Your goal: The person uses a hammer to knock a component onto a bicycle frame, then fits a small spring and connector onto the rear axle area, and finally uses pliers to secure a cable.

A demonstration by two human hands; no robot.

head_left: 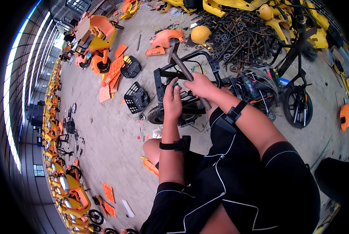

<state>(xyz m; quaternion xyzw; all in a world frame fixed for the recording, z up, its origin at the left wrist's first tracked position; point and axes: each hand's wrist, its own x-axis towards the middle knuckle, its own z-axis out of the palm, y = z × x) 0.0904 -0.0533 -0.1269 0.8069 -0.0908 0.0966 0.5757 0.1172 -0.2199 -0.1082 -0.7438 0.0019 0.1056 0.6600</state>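
A long dark metal bar [181,65] with a crosspiece at its upper end is in my right hand [198,84], whose fingers wrap round it. My left hand [173,101] is just left of it, fingers raised and thumb near a small teal piece [176,84]; whether it grips this is unclear. Both hands are over a black scooter frame [211,58] with a black tire [155,117] low on its left. Right of the frame lie a dark power tool [247,85] and a tangle of tools and cables.
Rusty metal parts [229,35] are heaped behind. Black baskets [137,97] and orange panels [114,74] lie left. A long row of yellow scooters [51,117] lines the left side. A black scooter frame with wheel [297,105] stands right, near yellow body panels [318,39].
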